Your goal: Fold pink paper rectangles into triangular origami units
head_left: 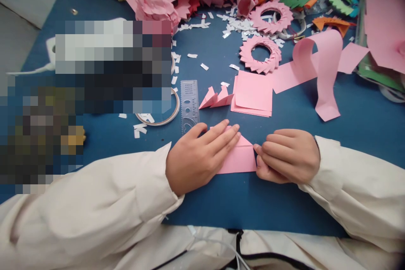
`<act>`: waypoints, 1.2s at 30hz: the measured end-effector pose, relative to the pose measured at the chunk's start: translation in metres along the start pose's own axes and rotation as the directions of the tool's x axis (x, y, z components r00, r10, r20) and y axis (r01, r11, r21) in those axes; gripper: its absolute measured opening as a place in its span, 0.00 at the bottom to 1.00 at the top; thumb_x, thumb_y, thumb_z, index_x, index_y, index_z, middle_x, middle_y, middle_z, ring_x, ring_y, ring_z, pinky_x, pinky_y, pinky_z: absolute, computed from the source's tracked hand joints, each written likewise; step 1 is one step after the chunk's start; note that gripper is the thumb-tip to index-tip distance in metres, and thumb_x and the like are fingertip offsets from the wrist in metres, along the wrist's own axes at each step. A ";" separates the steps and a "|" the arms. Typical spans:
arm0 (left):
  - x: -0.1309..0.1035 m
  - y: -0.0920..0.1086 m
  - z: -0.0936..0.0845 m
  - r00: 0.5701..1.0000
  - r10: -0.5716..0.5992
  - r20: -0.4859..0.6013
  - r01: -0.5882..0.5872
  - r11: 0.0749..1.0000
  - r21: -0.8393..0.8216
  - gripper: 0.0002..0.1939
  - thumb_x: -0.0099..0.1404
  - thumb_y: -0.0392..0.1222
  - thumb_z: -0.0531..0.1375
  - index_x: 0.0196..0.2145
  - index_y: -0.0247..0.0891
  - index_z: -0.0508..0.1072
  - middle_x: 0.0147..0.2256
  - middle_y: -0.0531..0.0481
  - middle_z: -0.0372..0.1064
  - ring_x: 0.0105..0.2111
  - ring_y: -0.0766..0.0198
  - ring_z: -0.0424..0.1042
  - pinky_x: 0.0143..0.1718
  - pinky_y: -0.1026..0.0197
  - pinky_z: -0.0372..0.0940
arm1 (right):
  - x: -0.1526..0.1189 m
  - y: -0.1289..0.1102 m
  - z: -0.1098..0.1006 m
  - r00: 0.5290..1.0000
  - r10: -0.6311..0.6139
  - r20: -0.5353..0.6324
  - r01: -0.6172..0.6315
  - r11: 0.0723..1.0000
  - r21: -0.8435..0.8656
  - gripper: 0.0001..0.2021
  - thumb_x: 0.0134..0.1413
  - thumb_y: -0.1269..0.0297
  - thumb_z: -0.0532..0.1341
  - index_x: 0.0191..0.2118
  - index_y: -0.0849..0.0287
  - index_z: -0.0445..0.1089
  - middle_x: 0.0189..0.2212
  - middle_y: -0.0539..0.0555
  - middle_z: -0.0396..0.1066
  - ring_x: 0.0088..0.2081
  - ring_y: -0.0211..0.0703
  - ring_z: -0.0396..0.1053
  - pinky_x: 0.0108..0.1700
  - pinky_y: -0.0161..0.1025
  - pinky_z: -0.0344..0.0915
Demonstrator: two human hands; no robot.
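A folded sheet of pink paper (pixel 238 161) lies on the blue table in front of me, its upper right corner turned down into a slanted flap. My left hand (pixel 204 156) rests flat across its left part, fingers stretched out and covering that side. At the sheet's right edge is my right hand (pixel 286 156), with fingers curled and thumb and forefinger closed at the paper's corner. Just beyond the sheet are small folded pink pieces (pixel 217 98) and a stack of pink paper squares (pixel 254 93). A clear plastic ruler (pixel 189 103) lies beyond my left hand, partly covered by it.
Pink folded-paper rings (pixel 261 54) and a curled pink strip (pixel 330 71) lie farther back. White paper scraps (pixel 238 23) are scattered around. A roll of tape (pixel 177 107) sits left of the ruler. Pixelated blocks hide the left side. Pink sheets (pixel 384 21) stand at right.
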State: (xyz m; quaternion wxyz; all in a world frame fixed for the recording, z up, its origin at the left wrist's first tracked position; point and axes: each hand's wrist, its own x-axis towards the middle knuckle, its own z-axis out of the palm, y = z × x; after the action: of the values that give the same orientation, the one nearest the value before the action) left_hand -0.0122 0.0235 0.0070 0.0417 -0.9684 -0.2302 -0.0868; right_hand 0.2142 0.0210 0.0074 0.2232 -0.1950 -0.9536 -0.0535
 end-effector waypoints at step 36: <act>-0.004 -0.002 -0.010 0.985 0.121 -0.124 -0.102 0.983 0.154 0.14 0.64 0.31 0.52 0.46 0.19 0.69 0.45 0.33 0.68 0.43 0.48 0.71 0.33 0.54 0.70 | 0.006 0.005 0.007 0.996 0.063 0.058 -0.062 0.998 -0.016 0.10 0.52 0.69 0.60 0.41 0.65 0.67 0.35 0.55 0.71 0.35 0.40 0.66 0.34 0.38 0.63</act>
State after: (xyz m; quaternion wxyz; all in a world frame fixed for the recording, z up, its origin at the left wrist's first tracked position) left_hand -0.0184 0.0226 0.0157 0.1328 -0.9662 -0.1779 -0.1313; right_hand 0.2086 0.0289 0.0040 0.1956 -0.2279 -0.9527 -0.0476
